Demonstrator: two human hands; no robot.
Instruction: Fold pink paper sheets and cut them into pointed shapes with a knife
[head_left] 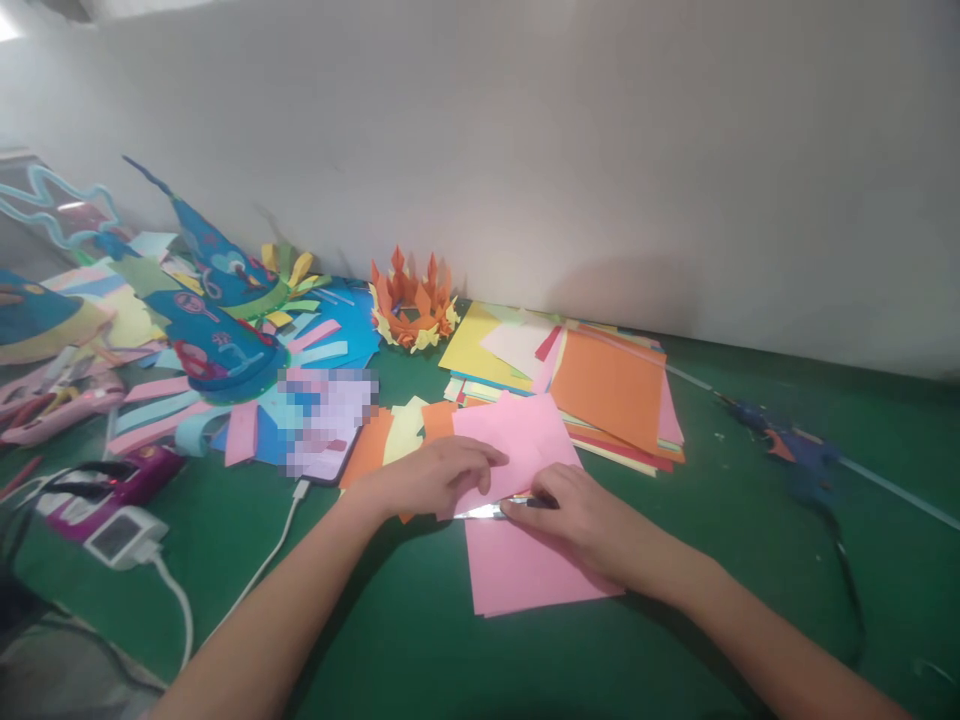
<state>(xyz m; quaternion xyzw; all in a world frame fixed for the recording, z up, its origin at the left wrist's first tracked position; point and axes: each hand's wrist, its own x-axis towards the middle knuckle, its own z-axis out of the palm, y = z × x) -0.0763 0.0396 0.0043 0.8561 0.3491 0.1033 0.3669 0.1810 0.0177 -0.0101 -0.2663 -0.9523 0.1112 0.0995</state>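
1. Head view, nearest first: two bare forearms reach over a green, felt-like table top [675,650].
2. At the table's middle lies a pink paper sheet [525,575], smooth, matte and rectangular. Its far part is a flap under the hands.
3. The left hand [442,475] rests palm down on that flap, fingers nearly straight and close together, gripping nothing.
4. The right hand [581,515] has its fingers curled, and the tips pinch the dark end of a thin shiny metal strip [480,511] (blade or ruler, I cannot tell). The strip lies across the sheet between the two hands.
5. To the left, a white charger block [124,535] with its cable sits near a glossy purple gadget [127,480].
6. Just beyond the hands are orange and yellow scraps [390,435].
7. Further back, a loose stack of flat coloured sheets [611,385] has orange on top.
8. On the right lies a blue glue gun [787,450].
9. Against the pale wall stand a spiky orange paper crown [412,300] and blue cone hats [217,265] (decorated, with fringed paper strips around them).
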